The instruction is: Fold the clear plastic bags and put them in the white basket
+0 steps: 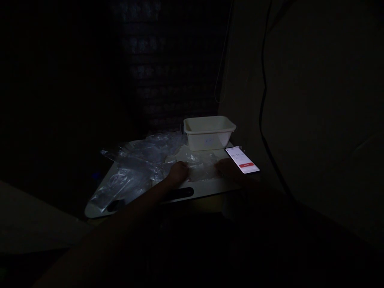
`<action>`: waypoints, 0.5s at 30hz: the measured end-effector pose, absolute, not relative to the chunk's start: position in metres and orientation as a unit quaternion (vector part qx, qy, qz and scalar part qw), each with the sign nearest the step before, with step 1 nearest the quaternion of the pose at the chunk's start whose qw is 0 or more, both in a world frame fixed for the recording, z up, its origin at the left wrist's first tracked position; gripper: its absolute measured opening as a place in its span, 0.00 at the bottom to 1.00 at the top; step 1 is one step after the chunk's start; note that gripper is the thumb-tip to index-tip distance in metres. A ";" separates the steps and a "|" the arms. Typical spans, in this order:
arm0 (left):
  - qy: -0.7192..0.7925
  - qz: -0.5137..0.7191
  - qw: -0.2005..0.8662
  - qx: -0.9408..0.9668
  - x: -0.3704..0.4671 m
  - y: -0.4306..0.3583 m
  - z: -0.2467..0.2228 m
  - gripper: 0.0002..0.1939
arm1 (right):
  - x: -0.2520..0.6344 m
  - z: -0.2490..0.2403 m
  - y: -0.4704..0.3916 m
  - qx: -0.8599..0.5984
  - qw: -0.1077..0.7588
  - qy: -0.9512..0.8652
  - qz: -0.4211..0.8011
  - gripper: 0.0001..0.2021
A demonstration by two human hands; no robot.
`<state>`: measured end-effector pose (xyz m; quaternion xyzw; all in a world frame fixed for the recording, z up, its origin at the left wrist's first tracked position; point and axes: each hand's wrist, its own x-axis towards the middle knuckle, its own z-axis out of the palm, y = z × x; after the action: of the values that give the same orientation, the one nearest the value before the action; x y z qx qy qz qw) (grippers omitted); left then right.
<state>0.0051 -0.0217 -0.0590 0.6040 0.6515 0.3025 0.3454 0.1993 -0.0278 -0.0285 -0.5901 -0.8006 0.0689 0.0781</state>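
Observation:
A clear plastic bag (202, 166) is stretched between my two hands, low over the white table (207, 186). My left hand (179, 173) is closed on the bag's left edge. At the opposite edge, my right hand (227, 168) grips it too, though dim light hides most of those fingers. To the left lies a loose heap of clear plastic bags (135, 164), spread across the tabletop. Just behind my hands stands a white plastic tub (207, 141) with a small mark on its front.
A lit phone (242, 160) showing a running timer lies at the table's right edge, beside my right hand. A dark cable (264, 88) hangs down along the right wall. The table has a dark handle slot (183, 192) near its front edge. The room is very dark.

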 end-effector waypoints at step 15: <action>0.668 0.329 0.398 0.536 0.002 -0.024 -0.043 0.10 | 0.198 -0.032 -0.028 -0.542 0.038 -0.840 -0.007 0.12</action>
<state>0.0023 -0.0242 -0.0430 0.5359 0.6681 0.3293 0.3976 0.1981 -0.0278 -0.0321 -0.5416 -0.8397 -0.0069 0.0382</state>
